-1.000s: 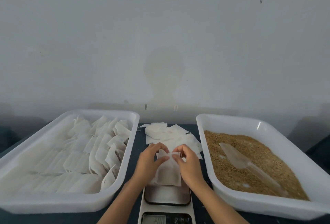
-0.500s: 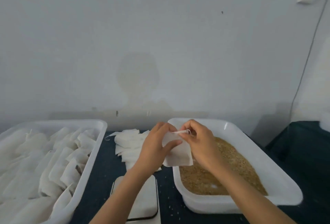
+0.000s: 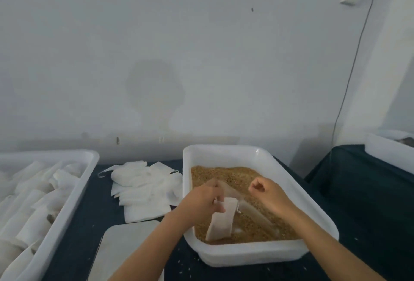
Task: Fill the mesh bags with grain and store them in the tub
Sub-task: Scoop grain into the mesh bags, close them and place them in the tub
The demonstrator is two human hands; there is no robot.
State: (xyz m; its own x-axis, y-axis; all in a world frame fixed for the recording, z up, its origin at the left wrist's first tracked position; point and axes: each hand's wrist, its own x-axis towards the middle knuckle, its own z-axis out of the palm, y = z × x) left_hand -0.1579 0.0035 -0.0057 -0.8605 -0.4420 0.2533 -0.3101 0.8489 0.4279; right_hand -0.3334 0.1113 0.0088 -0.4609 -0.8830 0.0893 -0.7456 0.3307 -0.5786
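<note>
- We hold one mesh bag point(image 3: 220, 221) in our left hand point(image 3: 202, 200); the fingers pinch its top edge, and the bag hangs tilted above the grain point(image 3: 226, 175) in the near part of the grain tub point(image 3: 226, 153).
- Our right hand point(image 3: 270, 193) is over the same tub, just right of the bag, fingers loosely curled with nothing in them. The two hands are apart.
- A clear plastic scoop point(image 3: 253, 210) lies on the grain between the hands; the left hand and the bag cover part of it.
- A loose pile of empty bags point(image 3: 143, 189) lies on the table point(image 3: 358, 191), touching the left wall of the grain tub.
- A second white tub point(image 3: 67, 202) stands at the left edge of view and holds rows of white bags point(image 3: 33, 204); whether they are filled we cannot tell.
- A flat scale platform point(image 3: 125, 247) sits at the near edge, between the two tubs; our left forearm crosses its right side.
- A few grains are scattered on the dark table in front of the grain tub.
- Another white container point(image 3: 385, 150) is partly visible at far right.
- A cable point(image 3: 349, 79) runs down the wall point(image 3: 179, 45).
</note>
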